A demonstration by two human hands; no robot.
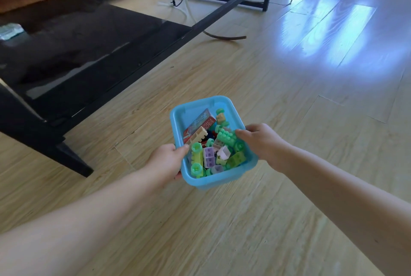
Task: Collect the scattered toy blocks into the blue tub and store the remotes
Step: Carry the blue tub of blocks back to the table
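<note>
Wood floor (289, 120) fills most of the view; a low black table (66, 64) sits to the left, with cables (189, 15) trailing on the floor behind it. No loose blocks show on the visible floor, and no remotes are in view.

Blue tub (178, 115) is held over the floor by 2 hands, 1 on each long side. It looks lifted, near end tipped down toward the person; whether it touches the floor, cannot tell.

Step in hand, by my read: carrying the loaded tub to wherever it gets stored. To do it well, keep the rim level so nothing slides out the near end, keep both grips opposite each other, and move slowly since the load sits close to the rim.

Left hand (165, 160) grips the left wall, thumb hooked over the rim, fingers curled under the outside and mostly hidden. Right hand (262, 142) clamps the right rim, fingers (241, 133) over the edge and touching the green block (225, 136).

Inside: a heap of toy blocks (211, 155) in green, yellow, purple and white at the near end, and a red box (203, 120) lying flat at the far end.
</note>
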